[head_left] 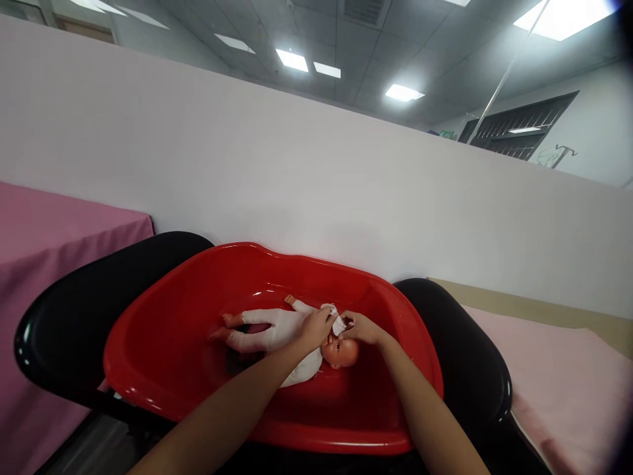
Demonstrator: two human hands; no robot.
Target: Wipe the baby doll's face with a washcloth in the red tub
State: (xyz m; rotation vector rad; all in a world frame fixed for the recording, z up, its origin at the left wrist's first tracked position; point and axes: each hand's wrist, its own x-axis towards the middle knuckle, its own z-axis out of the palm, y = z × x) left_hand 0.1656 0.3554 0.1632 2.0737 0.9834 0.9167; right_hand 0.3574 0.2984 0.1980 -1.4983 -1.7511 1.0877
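Observation:
A baby doll (277,330) in a white suit lies on its back in a red plastic tub (168,343), head to the right, bare feet to the left. My left hand (316,326) rests over the doll's chest and shoulder, fingers closed on a small white cloth (337,323) near the doll's arm. My right hand (361,328) comes in from the right and pinches the same white cloth just above the doll's face (341,353).
The tub sits on a black stand (64,323) whose rounded ends stick out left and right. A white partition wall (297,171) rises right behind it. A pink-covered table (44,237) stands at the left and a pink-covered surface (568,376) at the right.

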